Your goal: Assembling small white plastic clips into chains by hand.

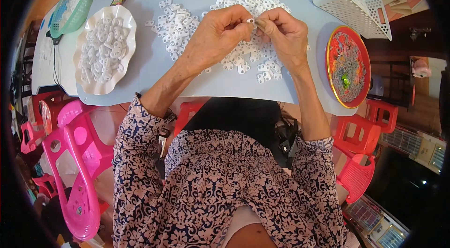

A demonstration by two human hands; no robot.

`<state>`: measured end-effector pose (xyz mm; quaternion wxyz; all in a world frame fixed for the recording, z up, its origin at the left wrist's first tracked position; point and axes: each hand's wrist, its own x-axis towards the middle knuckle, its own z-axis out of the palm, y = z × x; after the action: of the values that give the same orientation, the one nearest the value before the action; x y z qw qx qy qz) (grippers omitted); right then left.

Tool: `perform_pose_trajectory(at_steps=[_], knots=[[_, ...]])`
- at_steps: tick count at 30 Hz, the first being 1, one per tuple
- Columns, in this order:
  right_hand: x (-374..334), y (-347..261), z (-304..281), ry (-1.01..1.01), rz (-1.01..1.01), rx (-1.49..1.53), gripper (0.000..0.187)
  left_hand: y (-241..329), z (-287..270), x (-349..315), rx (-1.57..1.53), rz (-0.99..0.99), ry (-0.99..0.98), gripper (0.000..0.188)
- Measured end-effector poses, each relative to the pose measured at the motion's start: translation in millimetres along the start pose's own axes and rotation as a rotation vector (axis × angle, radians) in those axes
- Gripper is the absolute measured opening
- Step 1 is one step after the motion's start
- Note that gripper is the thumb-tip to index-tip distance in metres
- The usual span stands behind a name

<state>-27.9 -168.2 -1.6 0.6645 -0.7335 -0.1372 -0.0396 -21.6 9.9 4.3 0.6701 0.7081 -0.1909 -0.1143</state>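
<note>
Over the middle of the table, my left hand (pixel 219 31) pinches a small white plastic piece (pixel 250 21) with a dark hole in it. My right hand (pixel 287 35) meets it there, thumb and fingertips pressed together right beside the piece. Whatever is between the right fingertips is too small to make out. Beneath and around both hands lies a spread of loose white plastic pieces (pixel 180 28), rounded and with holes. To the right stands a red, gold-rimmed dish (pixel 329 67) full of small grey metal parts, perhaps screws. A scalloped white dish (pixel 80 72) heaped with white pieces sits on the left.
A green basket (pixel 60 16) with white contents stands at the far left, and a white perforated basket (pixel 375 16) at the far right. A small dark packet (pixel 119 0) lies behind the scalloped dish. Pink chair (pixel 70 154) and red stools (pixel 358 135) flank me below the blue-grey tabletop (pixel 145 70).
</note>
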Motion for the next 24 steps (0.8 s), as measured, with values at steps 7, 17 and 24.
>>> perform_pose_trajectory(at_steps=[7, 17, 24], knots=[[0, -3, -4, -0.016, 0.028, -0.132, 0.010, 3, 5, 1, 0.198, 0.112, 0.060, 0.009], [-1, -3, -1, -0.027, 0.019, 0.031, 0.015, -7, -1, 2, -0.017, -0.007, 0.017, 0.012], [-2, -2, 3, 0.038, -0.021, 0.058, 0.009, -8, 8, 3, -0.111, 0.034, 0.075, 0.013]])
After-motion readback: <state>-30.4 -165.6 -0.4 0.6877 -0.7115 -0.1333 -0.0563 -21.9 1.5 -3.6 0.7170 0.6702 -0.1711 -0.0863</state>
